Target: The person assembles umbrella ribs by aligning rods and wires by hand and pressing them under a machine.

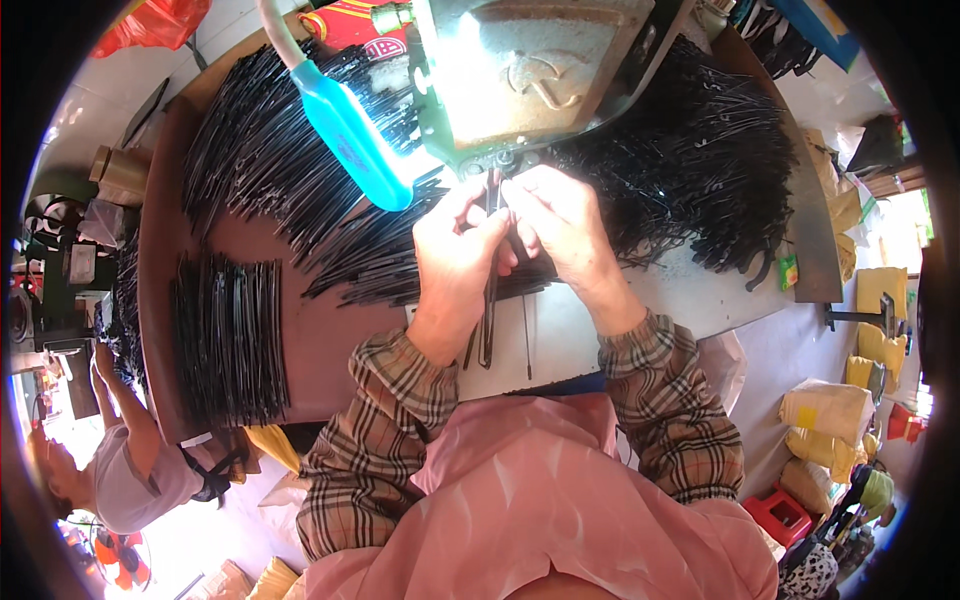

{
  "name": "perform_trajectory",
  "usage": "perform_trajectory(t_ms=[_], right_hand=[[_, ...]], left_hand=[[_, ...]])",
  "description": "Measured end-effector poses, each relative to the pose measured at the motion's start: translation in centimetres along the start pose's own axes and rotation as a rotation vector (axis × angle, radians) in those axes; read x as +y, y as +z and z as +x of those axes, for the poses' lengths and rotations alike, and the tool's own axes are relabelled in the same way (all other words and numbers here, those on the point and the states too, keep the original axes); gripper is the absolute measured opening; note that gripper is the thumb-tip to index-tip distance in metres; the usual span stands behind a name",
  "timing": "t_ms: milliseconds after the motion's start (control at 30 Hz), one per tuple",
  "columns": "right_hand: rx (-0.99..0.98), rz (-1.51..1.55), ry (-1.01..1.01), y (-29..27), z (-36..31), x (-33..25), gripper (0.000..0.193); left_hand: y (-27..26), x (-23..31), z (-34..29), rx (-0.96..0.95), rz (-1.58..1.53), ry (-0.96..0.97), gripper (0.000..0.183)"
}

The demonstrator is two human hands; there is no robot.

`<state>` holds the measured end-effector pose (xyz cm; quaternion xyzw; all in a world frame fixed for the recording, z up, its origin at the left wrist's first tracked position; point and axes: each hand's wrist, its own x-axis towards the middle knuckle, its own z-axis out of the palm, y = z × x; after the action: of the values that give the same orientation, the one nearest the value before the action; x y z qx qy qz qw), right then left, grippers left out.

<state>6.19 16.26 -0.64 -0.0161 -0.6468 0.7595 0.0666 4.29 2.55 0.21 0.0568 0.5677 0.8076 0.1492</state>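
Note:
Just below the head of a metal machine (540,75), both my hands are close together. My left hand (447,245) is closed, thumb and fingers pinching a thin black strip (488,325) that hangs down toward me. My right hand (568,225) is closed too, its fingertips pinched at the strip's upper part, close under the machine. My fingers hide the exact place where the strip is gripped. A few more thin dark pieces, among them a slim rod (528,340), lie on the pale tabletop (555,330) below my hands.
Large heaps of black strips lie left (290,160) and right (690,160) of the machine. A neat bundle (230,340) sits at the brown table's left. A blue lamp (350,140) glows beside the machine. Another person (145,465) is at far left; a red stool (778,515) stands lower right.

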Motion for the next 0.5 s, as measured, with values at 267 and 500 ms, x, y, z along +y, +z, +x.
perform_trajectory(t_ms=[267,500], right_hand=[[0.024,0.109,0.008,-0.2,1.6,0.0,0.015],[0.041,0.174,0.06,0.0,1.7,-0.3,0.016]], left_hand=[[0.6,0.5,1.7,0.014,0.01,0.026,0.038],[0.5,0.8,1.8,0.017,-0.028,-0.047,0.038]])
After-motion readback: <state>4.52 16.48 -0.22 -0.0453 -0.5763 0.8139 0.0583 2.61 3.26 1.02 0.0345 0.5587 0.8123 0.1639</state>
